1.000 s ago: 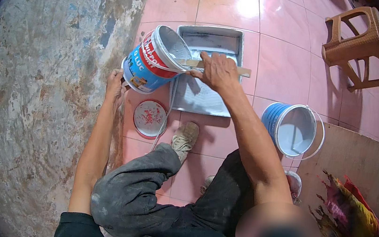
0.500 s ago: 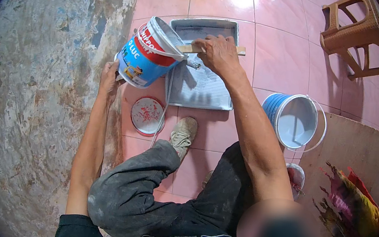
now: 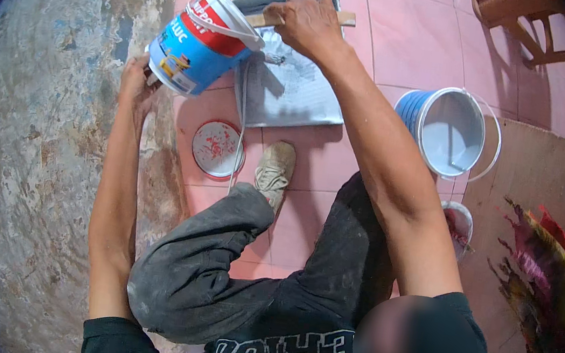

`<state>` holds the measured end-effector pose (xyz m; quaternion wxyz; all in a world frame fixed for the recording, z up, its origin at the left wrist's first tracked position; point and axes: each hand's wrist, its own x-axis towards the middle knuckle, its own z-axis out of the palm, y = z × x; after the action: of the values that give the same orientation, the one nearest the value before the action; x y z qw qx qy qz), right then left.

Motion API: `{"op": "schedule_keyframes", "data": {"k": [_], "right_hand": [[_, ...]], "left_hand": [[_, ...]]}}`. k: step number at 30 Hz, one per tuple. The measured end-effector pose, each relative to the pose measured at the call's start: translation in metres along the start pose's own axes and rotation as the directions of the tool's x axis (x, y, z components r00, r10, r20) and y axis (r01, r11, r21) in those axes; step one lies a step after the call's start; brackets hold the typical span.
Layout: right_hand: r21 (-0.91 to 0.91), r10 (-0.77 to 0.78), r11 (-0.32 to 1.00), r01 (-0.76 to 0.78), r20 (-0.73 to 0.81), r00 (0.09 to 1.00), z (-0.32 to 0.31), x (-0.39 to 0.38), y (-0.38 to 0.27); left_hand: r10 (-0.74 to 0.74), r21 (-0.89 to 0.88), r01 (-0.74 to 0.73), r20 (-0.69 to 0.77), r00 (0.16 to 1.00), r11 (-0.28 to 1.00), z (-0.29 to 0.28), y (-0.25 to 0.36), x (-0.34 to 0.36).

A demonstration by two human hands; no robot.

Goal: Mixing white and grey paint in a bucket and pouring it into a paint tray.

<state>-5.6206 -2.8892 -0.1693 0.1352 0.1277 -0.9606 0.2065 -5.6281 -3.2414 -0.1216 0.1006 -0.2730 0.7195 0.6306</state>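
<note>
My left hand grips the bottom edge of a blue-and-red paint bucket, holding it tipped rightward over a grey paint tray on the tiles. My right hand is closed on a flat wooden stick, whose left end reaches to the bucket's rim. Grey-white paint with a rough clump lies in the tray below the bucket's mouth; the bucket's inside is mostly hidden.
A second paint bucket stands to the right, with a smaller container below it. A round lid lies beside my shoe. A brown plastic stool, a board and multicoloured cloth are at the right.
Both hands, the tipped bucket, the stick and the tray appear higher in the picture and somewhat further left. The other floor objects also shift upward in the view.
</note>
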Motion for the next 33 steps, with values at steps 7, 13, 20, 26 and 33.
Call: {"op": "schedule_keyframes", "data": {"k": [7,13,20,26,33], "right_hand": [[0.031,0.07,0.997,-0.068,-0.042,0.997,0.0,-0.005,0.006],[0.029,0.041,0.999,-0.042,0.02,0.999,-0.013,-0.011,0.023],[0.106,0.063,0.993,-0.059,-0.037,0.997,-0.017,-0.022,0.039],[0.098,0.133,0.987,-0.126,-0.074,0.988,-0.015,-0.037,0.054],[0.278,0.221,0.937,-0.211,-0.004,0.975,-0.051,-0.04,0.055]], "left_hand": [[0.082,0.135,-0.074,-0.054,0.995,0.988,0.017,0.024,-0.004],[0.115,0.206,-0.11,-0.009,0.993,0.972,0.034,0.041,-0.009],[0.153,0.278,-0.148,0.002,0.988,0.949,0.053,0.067,-0.018],[0.22,0.343,-0.222,0.044,0.975,0.913,0.073,0.095,-0.02],[0.288,0.44,-0.298,0.093,0.953,0.847,0.09,0.125,-0.028]]}}
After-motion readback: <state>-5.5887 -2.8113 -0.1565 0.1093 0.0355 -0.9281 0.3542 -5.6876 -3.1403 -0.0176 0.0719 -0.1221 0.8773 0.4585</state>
